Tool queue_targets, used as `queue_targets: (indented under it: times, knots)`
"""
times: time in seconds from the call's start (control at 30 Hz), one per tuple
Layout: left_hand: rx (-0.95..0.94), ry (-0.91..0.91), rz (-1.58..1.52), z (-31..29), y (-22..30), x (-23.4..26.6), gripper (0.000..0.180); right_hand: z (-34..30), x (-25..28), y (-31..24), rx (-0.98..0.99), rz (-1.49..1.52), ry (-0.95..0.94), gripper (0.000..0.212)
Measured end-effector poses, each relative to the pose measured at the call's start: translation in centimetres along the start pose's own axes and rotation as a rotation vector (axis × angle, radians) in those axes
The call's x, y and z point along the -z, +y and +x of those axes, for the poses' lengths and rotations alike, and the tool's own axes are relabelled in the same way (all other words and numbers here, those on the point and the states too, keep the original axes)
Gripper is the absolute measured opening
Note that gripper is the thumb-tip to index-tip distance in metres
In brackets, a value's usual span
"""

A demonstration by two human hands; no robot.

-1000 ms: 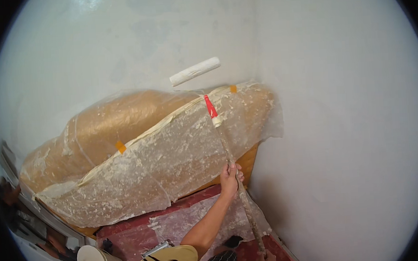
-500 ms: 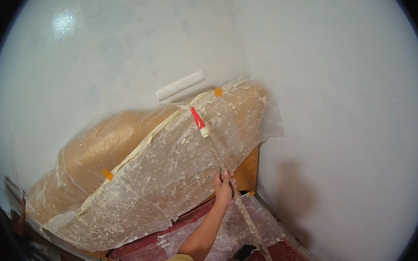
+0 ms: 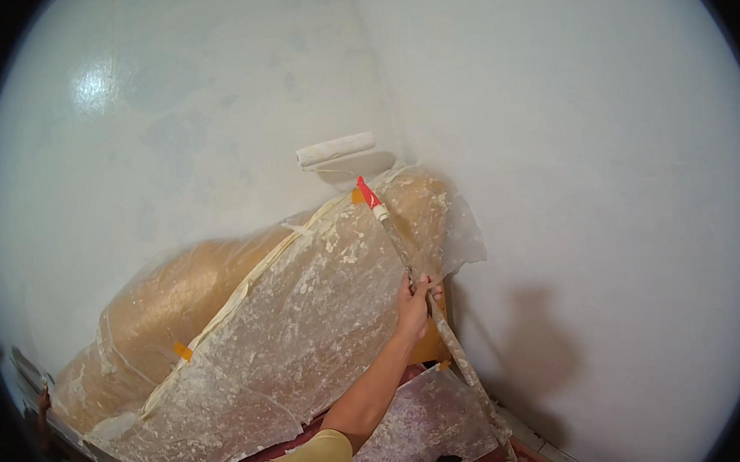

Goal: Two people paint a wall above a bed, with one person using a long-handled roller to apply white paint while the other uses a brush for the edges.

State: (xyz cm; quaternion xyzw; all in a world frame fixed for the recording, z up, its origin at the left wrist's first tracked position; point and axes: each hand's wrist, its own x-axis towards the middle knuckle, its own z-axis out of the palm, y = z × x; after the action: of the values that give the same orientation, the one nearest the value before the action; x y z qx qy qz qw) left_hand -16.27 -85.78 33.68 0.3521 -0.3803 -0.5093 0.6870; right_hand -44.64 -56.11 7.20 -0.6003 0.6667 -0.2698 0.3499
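Observation:
My left hand (image 3: 417,307) is closed around a long, paint-spattered pole (image 3: 460,352), with its thumb along the shaft. A paint roller with a red handle (image 3: 368,192) sits on the pole's upper end. The roller's white sleeve (image 3: 335,150) is in front of the pale wall (image 3: 235,95), just above the covered shape; its shadow falls below and to the right. I cannot tell whether it touches the wall. The pole's lower end runs down to the bottom edge. My right hand does not show.
Paint-flecked plastic sheeting (image 3: 261,382), held with orange tape (image 3: 182,351), drapes a large tan-brown bulky shape (image 3: 178,285). More plastic (image 3: 424,422) lies over a red surface below. A second wall (image 3: 604,174) meets the first in a corner at right.
The roller has moved slightly to the right and sits more level. My left hand and the pole have moved up and right in view, while the covered shape has shifted left.

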Motion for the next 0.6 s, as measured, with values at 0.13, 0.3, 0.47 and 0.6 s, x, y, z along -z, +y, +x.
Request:
queue_targets:
  times: [0.13, 0.3, 0.47, 0.6]
  knots:
    - [0.071, -0.096, 0.014, 0.7, -0.9, -1.4, 0.027, 3.5, 1.1, -1.4, 0.009, 0.022, 0.003, 0.058]
    - [0.216, -0.175, -0.008, 1.0, -1.8, -2.1, 0.032, 6.4, 1.0, -3.3, 0.015, 0.039, -0.018, 0.056]
    - [0.212, -0.184, 0.012, 0.6, -1.7, -0.3, 0.033, 8.3, 0.0, -4.3, 0.030, 0.045, -0.072, 0.054]
    - [0.199, -0.151, 0.006, -2.4, -2.0, 2.4, 0.034, 8.8, -1.4, -4.7, 0.057, 0.060, -0.120, 0.053]
